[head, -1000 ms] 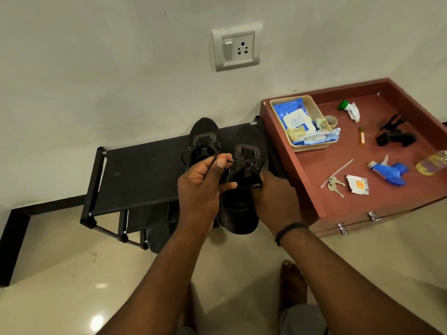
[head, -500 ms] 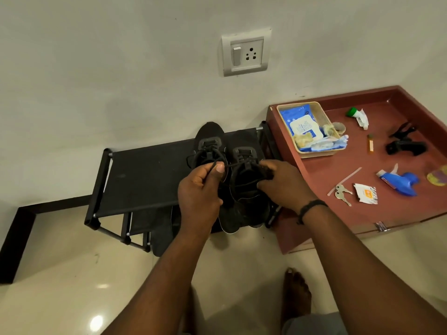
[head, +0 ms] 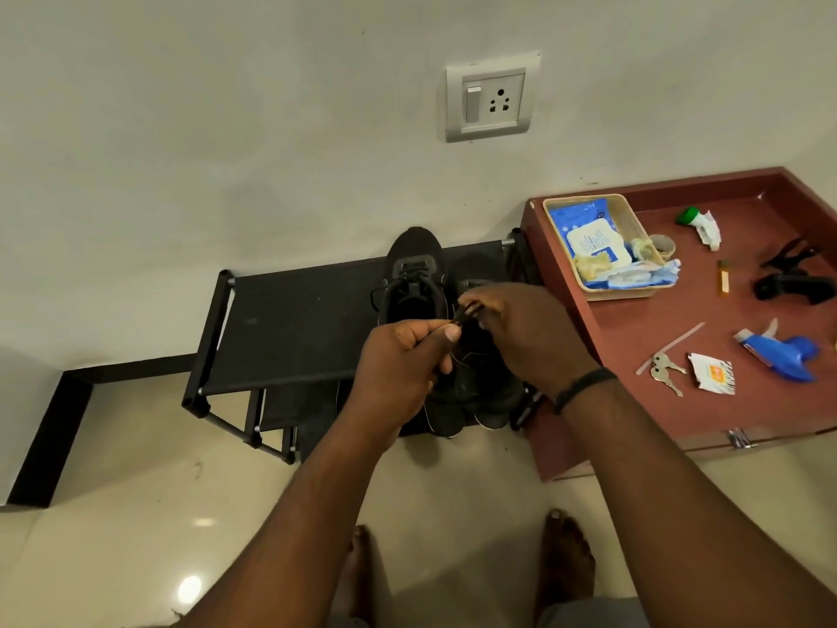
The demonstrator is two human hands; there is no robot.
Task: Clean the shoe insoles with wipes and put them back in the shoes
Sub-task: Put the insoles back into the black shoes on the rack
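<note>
Your left hand [head: 398, 369] and right hand [head: 525, 333] both have their fingers clamped on a black shoelace [head: 463, 313] above the right shoe [head: 487, 396]. Both black shoes sit on the black shoe rack [head: 290, 328], the left shoe [head: 414, 265] beside it. The wipes pack [head: 589, 235] lies in a basket [head: 627, 210] on the red surface [head: 724, 414].

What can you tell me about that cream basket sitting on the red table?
The basket is a shallow, cream, rectangular tray with woven-looking mesh walls. It sits flat at the back left corner of the red table, near the wall. Inside lie blue wipes packs, one with a white flap. No hand touches it.
</note>
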